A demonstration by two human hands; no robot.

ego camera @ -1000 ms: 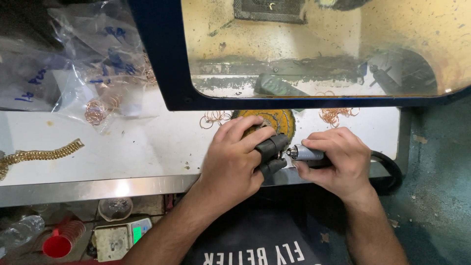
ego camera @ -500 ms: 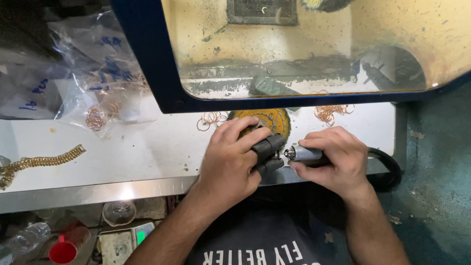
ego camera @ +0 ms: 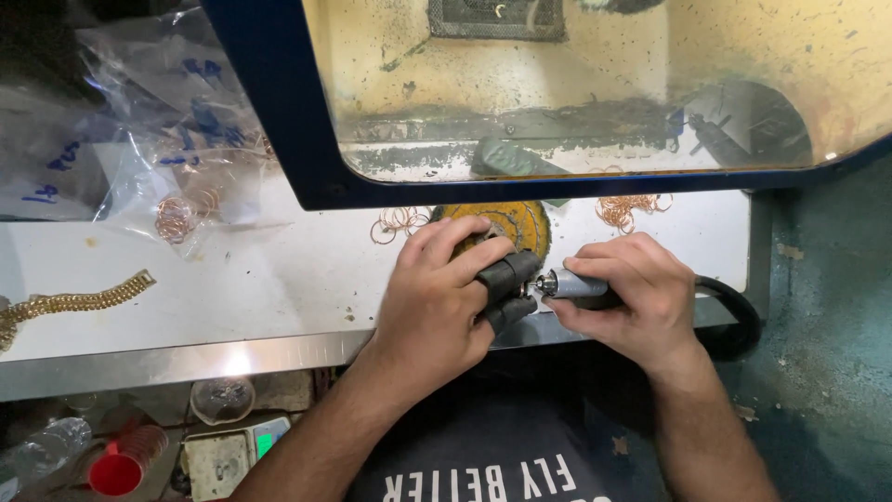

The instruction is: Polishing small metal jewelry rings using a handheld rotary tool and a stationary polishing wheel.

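Mid-polish: your left hand (ego camera: 437,302), two fingertips in black guards, pinches a small piece too hidden to identify, just before the yellow buffing wheel (ego camera: 506,228), while your right hand (ego camera: 627,297) grips the rotary handpiece (ego camera: 571,284) closed; next calls for steady, light tip contact.

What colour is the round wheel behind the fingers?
The round wheel is yellow, dirty and worn; the head view shows it, just behind the left hand.
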